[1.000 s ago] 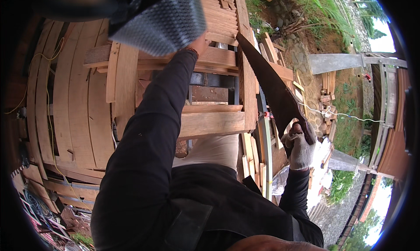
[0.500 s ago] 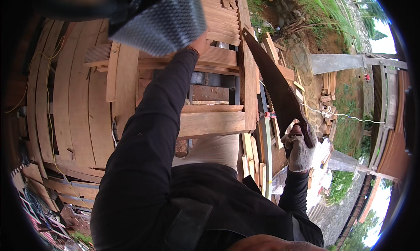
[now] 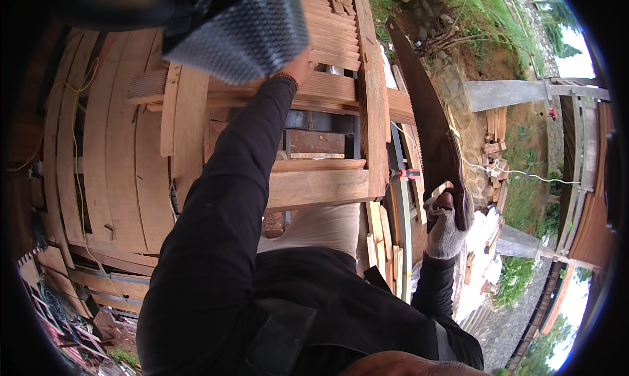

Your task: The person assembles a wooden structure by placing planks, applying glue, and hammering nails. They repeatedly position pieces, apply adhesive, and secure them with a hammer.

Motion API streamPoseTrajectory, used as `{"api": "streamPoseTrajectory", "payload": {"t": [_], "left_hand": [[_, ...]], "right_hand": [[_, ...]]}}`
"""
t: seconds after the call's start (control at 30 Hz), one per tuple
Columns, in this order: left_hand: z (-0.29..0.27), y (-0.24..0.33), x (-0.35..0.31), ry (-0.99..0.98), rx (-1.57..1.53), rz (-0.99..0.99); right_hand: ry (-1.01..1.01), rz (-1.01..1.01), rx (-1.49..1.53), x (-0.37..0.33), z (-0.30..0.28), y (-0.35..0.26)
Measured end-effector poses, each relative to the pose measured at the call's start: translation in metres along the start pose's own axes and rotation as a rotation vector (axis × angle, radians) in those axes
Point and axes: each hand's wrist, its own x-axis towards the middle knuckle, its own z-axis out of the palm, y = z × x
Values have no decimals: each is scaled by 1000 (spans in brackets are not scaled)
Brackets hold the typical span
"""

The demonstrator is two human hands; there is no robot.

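Observation:
My right hand point(image 3: 448, 230), in a whitish work glove, is closed around the dark handle of a handsaw point(image 3: 422, 107). The saw's long brown blade points away from me, its teeth facing left. It hangs to the right of a long wooden beam point(image 3: 373, 100), with a gap between them. My left arm stretches forward over the timber. Its bare left hand point(image 3: 300, 68), with a beaded bracelet at the wrist, is by a pile of reddish planks point(image 3: 327, 84). A blurred grey textured object point(image 3: 242, 32) covers most of its fingers.
Wide boards point(image 3: 111, 153) lie at the left, with a yellow cord point(image 3: 73, 133) across them. A short timber point(image 3: 318, 187) crosses in front of me. A red-handled tool point(image 3: 407, 173) sits by the beam's near end. Offcuts point(image 3: 385, 238) and a white cable point(image 3: 524, 174) are at the right.
My right hand has swung the saw to the right and slightly forward, so its tip has left the beam's edge. My left hand stays nearly in place.

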Motion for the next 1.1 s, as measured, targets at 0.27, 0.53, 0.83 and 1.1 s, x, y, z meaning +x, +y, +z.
{"api": "streamPoseTrajectory", "payload": {"t": [0.27, 0.53, 0.83, 1.1], "left_hand": [[5, -8, -1, 66, 55, 20], [5, -2, 0, 75, 41, 4], [7, -2, -1, 69, 15, 13], [3, -2, -7, 52, 1, 4]], "right_hand": [[-126, 182, 12, -12, 15, -11], [-122, 180, 132, -29, 13, -26], [-97, 241, 90, -35, 17, -31], [-118, 236, -34, -37, 8, -32]]}}
